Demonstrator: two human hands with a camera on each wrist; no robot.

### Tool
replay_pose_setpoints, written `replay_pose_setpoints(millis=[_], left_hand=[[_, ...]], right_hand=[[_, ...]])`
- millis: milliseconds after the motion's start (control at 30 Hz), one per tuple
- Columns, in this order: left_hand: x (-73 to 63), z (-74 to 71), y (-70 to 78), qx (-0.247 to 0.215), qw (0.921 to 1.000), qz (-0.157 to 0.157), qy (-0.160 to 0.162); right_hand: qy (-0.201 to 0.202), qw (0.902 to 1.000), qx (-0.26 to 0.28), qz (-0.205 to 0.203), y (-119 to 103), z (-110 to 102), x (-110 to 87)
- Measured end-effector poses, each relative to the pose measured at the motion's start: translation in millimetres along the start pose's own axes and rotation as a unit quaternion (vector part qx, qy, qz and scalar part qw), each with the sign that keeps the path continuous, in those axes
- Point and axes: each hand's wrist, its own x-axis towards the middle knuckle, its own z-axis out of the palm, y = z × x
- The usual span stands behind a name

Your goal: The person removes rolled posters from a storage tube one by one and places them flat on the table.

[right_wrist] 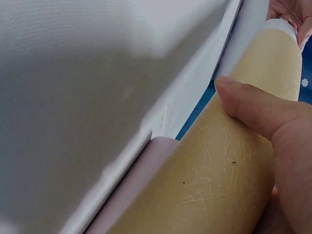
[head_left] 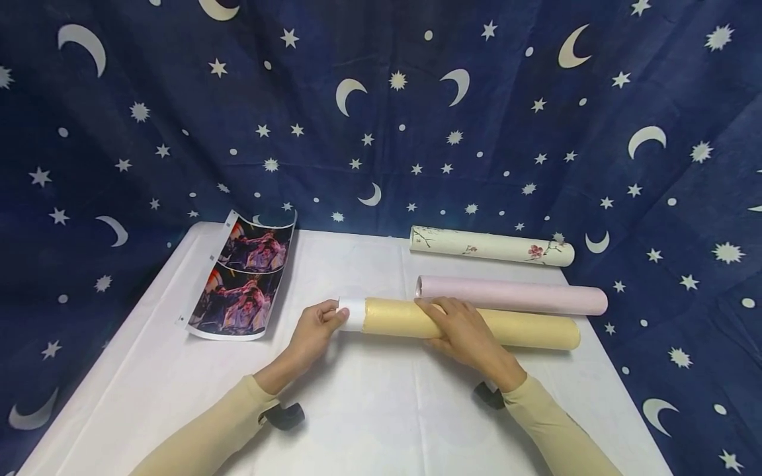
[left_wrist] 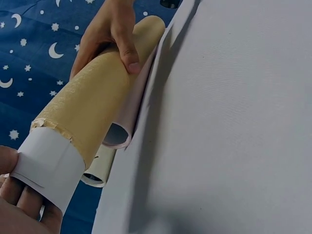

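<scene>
clasping the yellow tube point(head_left: 393, 318) over the table point(head_left: 369, 423) was the right hand point(head_left: 464, 334); the left hand point(head_left: 312, 329) pinched white paper point(head_left: 355, 315) jutting from the tube's left end. beyond the tube lay a pink roll point(head_left: 536, 297), then a flowered roll point(head_left: 500, 248).

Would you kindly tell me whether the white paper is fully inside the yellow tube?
No, partly out: the white paper sticks out of the yellow tube, held by the left hand.

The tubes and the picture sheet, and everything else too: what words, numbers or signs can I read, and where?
No readable words, numbers or brands.
Picture sheet: grey edge marks, too small to read.
Yellow tube, white end piece, pink tube, flowered tube: no writing shows.
Blue cloth: just moons, stars and dots.
</scene>
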Motion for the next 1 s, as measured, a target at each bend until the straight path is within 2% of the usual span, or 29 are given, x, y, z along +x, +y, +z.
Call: replay_pose_setpoints(millis=[333, 600, 1000], left_hand=[[-1.6, -12.2, 6.1, 0.013, 0.9999, 0.005, 0.002], [1.4, -19.5, 11.1, -0.010, 0.9999, 0.006, 0.010], [3.3, -31.7, 15.7, -0.013, 0.9992, 0.025, 0.030]], right_hand=[[0.004, 0.9998, -0.015, 0.010, 6, -3, -1.5], [0.026, 0.9995, -0.017, 0.011, 12, -9, -3.3], [0.016, 0.9993, -0.015, 0.029, 19, -16, -6.6]])
